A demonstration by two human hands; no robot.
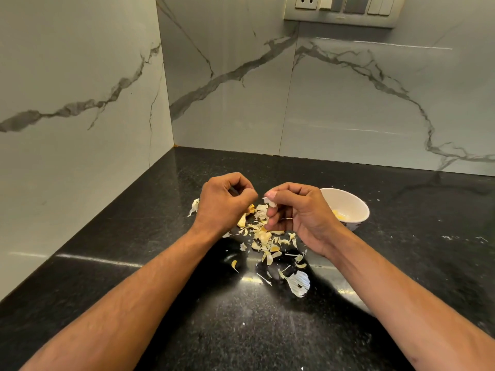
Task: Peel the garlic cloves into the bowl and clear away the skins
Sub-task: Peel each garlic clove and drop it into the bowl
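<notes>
Black speckled granite countertop (134,290) fills the lower part of the head view, meeting grey-veined white marble wall panels (80,89) in a corner; a grey switch and socket plate (340,9) sits high on the back wall. Both bare forearms reach in over the counter; the right hand (297,212) pinches a small white papery garlic clove (269,203) between thumb and curled fingers, held above the counter; the left hand (223,203) is curled into a loose fist just beside it, fingertips drawn to the thumb, and whether it holds anything I cannot tell. Beneath and between the hands lies a scatter of pale yellow and white garlic skins (265,239), spreading toward the viewer; one larger white skin piece (298,283) lies nearest. A round white bowl (348,202) stands on the counter just behind the right hand, partly hidden by it, with something pale yellow inside.
</notes>
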